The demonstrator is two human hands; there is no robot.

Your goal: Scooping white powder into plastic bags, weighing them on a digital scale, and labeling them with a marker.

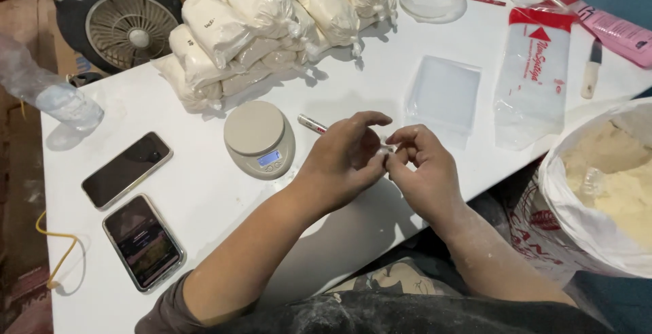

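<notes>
A small white piece [387, 149] sits pinched between the fingertips of the left hand [343, 161] and right hand [424, 171], above the white table [204, 191]. Both hands are closed on it, just right of the kitchen scale [259, 138].

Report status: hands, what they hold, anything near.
Left hand and right hand pinch a small clear scrap together above the table. Scale and pen lie close left. Nothing blocking.

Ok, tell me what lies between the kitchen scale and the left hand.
In the head view, a small marker pen lies on the white table between the kitchen scale and the left hand.
</notes>
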